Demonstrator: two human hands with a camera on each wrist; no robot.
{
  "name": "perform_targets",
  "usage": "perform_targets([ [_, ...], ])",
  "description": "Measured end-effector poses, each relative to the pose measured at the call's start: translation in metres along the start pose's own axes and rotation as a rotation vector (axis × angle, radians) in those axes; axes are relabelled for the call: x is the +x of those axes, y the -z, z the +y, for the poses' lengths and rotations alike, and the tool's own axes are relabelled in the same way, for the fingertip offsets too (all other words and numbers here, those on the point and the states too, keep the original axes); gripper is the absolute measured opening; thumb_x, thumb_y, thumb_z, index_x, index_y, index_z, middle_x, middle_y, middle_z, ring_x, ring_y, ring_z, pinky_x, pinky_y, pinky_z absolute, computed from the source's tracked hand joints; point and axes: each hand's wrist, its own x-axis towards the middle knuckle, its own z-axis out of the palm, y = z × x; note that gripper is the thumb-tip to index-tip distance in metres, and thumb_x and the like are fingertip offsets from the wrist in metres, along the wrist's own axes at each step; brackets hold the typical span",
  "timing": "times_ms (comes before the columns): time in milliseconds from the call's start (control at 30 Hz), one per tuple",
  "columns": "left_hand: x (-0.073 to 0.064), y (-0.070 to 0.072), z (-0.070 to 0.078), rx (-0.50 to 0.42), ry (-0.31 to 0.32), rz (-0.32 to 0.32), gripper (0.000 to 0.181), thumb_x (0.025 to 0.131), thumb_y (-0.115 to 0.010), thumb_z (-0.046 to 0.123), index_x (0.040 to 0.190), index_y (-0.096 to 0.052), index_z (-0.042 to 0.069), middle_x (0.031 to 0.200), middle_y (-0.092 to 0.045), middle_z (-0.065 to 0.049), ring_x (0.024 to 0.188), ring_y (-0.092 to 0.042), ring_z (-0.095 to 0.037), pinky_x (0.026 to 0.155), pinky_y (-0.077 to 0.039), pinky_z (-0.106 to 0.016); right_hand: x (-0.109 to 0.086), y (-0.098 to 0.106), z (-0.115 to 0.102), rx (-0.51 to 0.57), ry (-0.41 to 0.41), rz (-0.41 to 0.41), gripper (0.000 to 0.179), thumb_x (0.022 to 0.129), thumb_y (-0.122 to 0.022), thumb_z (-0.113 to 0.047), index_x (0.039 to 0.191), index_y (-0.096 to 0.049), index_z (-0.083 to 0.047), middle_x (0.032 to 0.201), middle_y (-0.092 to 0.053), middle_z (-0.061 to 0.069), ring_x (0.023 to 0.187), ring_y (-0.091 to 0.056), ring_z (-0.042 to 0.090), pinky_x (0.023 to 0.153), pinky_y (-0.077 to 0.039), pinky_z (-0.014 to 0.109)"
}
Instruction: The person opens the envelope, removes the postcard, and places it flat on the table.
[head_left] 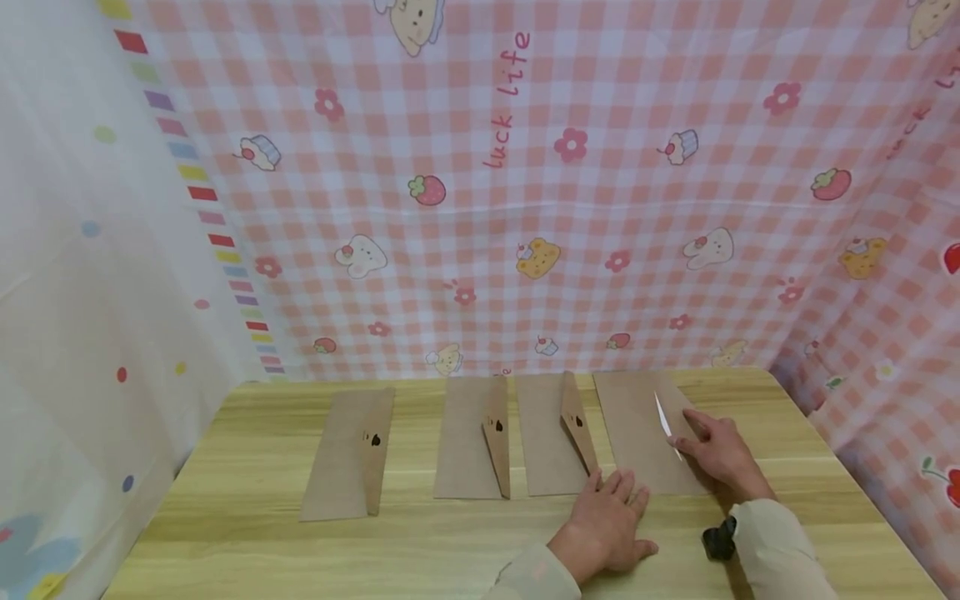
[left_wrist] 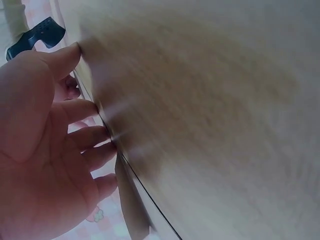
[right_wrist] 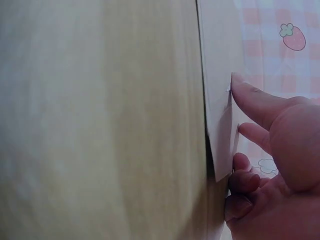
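"Across the table, what's laid out? Quick."

"Four brown paper envelopes in a row, left to right. First envelope: set apart from the rest, folded strip down its right side, black mark on it. Second envelope and third envelope: narrow flaps lifted along their right sides, a black mark on each. Fourth envelope: right end of the row, the one I'm working at."

"Right hand?"

"My right hand is over the fourth envelope's right side. Thumb and forefinger out straight with a gap between them, clamped on nothing. Thumb tip touches the paper beside a thin white strip; too small to tell if that's a separate piece or just a bright edge."

"Left?"

"My left hand is palm down, fingers spread, gripping nothing. Fingertips sit by the near corners of the third and fourth envelopes, thumb out to the right."

"Rest of it?"

"Dark fitting by my right cuff, pale sleeves, pink checked cloth with cartoon prints behind the table, white dotted cloth on my left."
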Motion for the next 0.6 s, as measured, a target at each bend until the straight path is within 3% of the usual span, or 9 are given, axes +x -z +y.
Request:
perform_targets([
  [267, -0.0010, 0.0014, -0.0004, 0.011, 0.001, 0.008, 0.070, 0.094, -0.036, 0.072, 0.155, -0.026, 0.039, 0.162, -0.022, 0.014, 0.148, -0.021, -0.003, 0.120, -0.019, -0.032, 0.0014, 0.0000, -0.0011, -0.018, 0.048, 0.036, 0.069, 0.094, -0.069, -0.030, 0.141, -0.042, 0.013, 0.133, -0.038, 0.051, 0.121, -0.045, 0.060, 0.097, -0.041, 0.064],
  [600, -0.0011, -0.0008, -0.0007, -0.003, -0.016, 0.018, 0.070, 0.095, -0.036, 0.071, 0.156, -0.026, 0.038, 0.163, -0.021, 0.013, 0.149, -0.019, -0.003, 0.121, -0.019, -0.032, 0.0023, 0.0011, 0.0018, -0.006, 0.086, 0.046, 0.067, 0.092, -0.072, -0.027, 0.138, -0.046, 0.015, 0.123, -0.052, 0.045, 0.102, -0.061, 0.044, 0.086, -0.050, 0.055],
])
